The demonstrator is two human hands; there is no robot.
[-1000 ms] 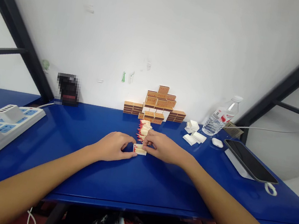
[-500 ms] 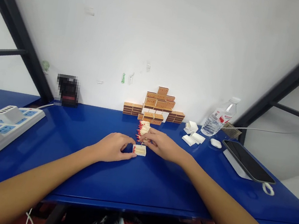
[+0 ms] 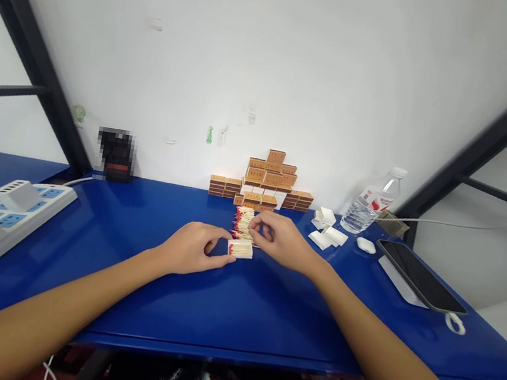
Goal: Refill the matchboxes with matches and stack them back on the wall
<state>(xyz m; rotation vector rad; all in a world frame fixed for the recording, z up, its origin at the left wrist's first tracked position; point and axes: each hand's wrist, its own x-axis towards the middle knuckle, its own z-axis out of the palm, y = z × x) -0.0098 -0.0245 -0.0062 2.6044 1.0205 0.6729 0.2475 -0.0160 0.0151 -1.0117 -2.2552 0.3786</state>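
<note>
My left hand (image 3: 194, 248) steadies a small white matchbox tray (image 3: 251, 254) between thumb and forefinger, gripping its left end. Inside the tray lies a layer of red-headed matches (image 3: 241, 250), heads to the left. Just behind it, on the blue table, is a loose pile of matches (image 3: 243, 219), their red heads also on the left. My right hand (image 3: 279, 238) is at the right edge of this pile, thumb and fingertips pinched together; what is between them is too small to make out. Beyond the pile rises a stack of orange-brown matchboxes (image 3: 272, 177) against the wall.
White empty trays (image 3: 324, 229), a water bottle (image 3: 370, 201), a white earbud case (image 3: 366, 245) and a phone (image 3: 419, 275) are on the right. A white power strip (image 3: 14, 224) lies at the left, with a blurred dark object (image 3: 116, 157) behind it.
My right hand has moved from above the tray up and right to the pile's edge. The tray sits slightly farther back and right, with my left hand still on it.
</note>
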